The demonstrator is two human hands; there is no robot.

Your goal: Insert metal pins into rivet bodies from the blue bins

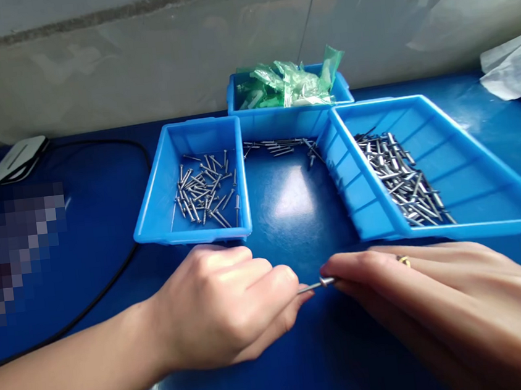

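Note:
A thin blind rivet (316,285) spans the gap between my hands, just above the blue table. My left hand (230,303) is closed, thumb and curled fingers gripping the rivet's pin end. At the flanged end, the fingertips of my right hand (429,295) pinch it, and they hide the tip. Beyond my left hand is a blue bin (150,213) of loose screws (204,188). Past my right hand, another blue bin (476,166) holds many blind rivets (403,180). A row of loose rivets (278,145) lies on the table between the bins.
A third blue bin (289,117) with green plastic bags (290,83) stands at the back against the wall. On the left, a black cable (127,258) curves past a white flat device (19,159). White paper (517,65) sits at the far right.

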